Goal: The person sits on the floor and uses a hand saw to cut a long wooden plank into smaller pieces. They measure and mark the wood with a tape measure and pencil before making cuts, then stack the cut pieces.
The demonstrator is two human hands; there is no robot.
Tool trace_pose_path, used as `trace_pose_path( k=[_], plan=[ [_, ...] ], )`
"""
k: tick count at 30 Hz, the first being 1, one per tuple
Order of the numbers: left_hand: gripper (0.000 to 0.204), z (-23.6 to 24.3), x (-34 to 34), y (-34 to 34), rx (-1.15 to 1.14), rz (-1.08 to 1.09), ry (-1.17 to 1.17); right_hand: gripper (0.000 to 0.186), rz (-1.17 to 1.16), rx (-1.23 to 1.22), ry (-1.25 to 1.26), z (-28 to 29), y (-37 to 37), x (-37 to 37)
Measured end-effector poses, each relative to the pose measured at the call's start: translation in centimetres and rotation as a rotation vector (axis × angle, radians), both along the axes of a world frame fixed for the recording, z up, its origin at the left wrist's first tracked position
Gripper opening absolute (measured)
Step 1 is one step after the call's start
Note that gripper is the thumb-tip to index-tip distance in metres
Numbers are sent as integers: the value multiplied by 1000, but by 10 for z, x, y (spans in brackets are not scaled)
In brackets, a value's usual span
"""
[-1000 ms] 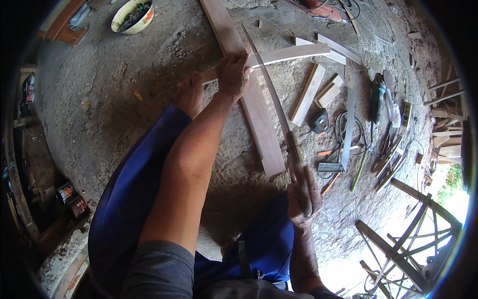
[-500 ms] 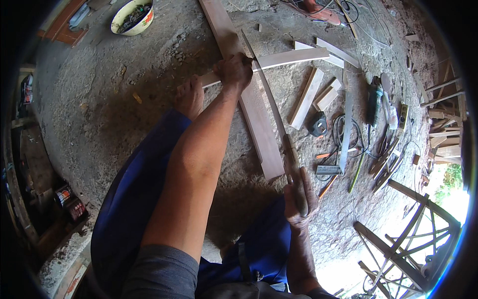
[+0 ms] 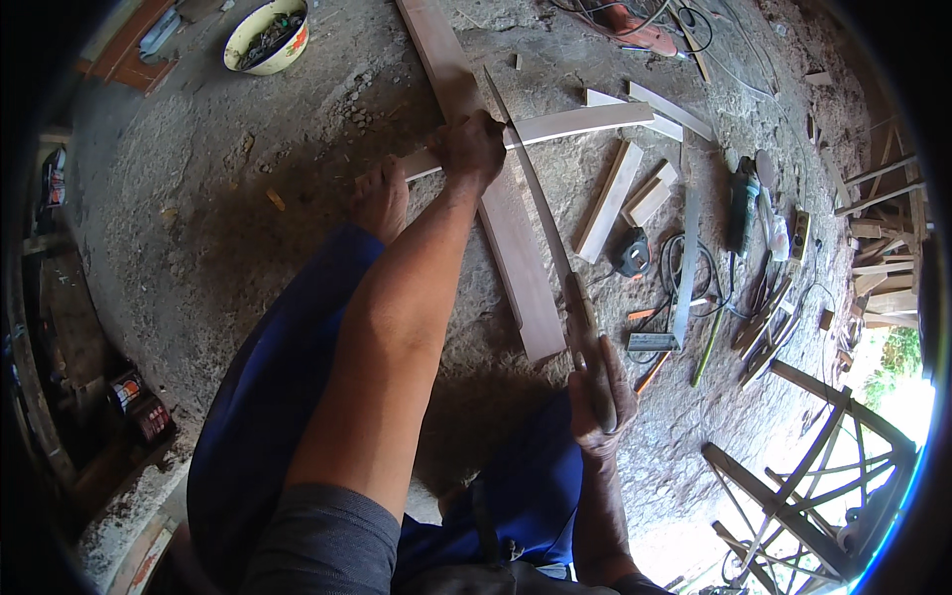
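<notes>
My left hand (image 3: 471, 149) is closed on a pale thin board (image 3: 575, 121), where it crosses a longer wide board (image 3: 521, 268) lying on the rough floor. My bare left foot (image 3: 382, 193) is at the thin board's left end. My right hand (image 3: 603, 397) grips the handle of a long handsaw (image 3: 540, 198); its blade lies across the thin board just right of my left hand. Short wooden offcuts (image 3: 607, 203), a black tape measure (image 3: 633, 256), a metal square (image 3: 656, 340) and an orange pencil (image 3: 653, 372) lie to the right.
An enamel bowl (image 3: 266, 40) sits top left and a red power tool (image 3: 640, 30) at the top. A teal angle grinder (image 3: 742, 208) with cables lies right. A wooden frame (image 3: 823, 476) stands lower right, more timber (image 3: 883, 278) at the far right, and a dark wooden ledge (image 3: 59, 327) at the left.
My left hand has turned a little on the board, knuckles higher over it. The saw has shifted slightly in my right hand's grip. The whole view has moved slightly down.
</notes>
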State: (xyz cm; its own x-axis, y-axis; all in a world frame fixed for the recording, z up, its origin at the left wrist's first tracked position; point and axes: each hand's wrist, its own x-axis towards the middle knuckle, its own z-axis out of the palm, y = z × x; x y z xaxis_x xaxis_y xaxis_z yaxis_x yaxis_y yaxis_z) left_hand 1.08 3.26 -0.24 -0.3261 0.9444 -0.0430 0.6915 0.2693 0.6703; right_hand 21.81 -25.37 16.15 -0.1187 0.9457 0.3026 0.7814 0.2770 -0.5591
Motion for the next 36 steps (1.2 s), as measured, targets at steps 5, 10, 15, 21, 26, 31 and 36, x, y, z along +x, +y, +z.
trace_pose_path(
  k=[5,10,15,21,26,31,36],
  plan=[
    [19,-2,0,-1,25,-6,16,48,14,32,2,-2,-1,2],
    [18,-1,1,0,10,4,40,46,-2,28,2,2,-12,7],
    [18,-6,3,-1,38,29,64,44,19,22,-70,5,-20,17],
    [19,-9,1,3,8,5,48,44,25,30,-49,13,-33,24],
    [20,-16,0,1,86,-13,32,45,47,47,-47,15,-18,16],
    [19,-15,1,5,102,6,86,49,27,-47,70,-17,19,6],
    [19,-10,-1,1,66,-27,63,48,42,-18,-130,11,-41,26]
  ],
)
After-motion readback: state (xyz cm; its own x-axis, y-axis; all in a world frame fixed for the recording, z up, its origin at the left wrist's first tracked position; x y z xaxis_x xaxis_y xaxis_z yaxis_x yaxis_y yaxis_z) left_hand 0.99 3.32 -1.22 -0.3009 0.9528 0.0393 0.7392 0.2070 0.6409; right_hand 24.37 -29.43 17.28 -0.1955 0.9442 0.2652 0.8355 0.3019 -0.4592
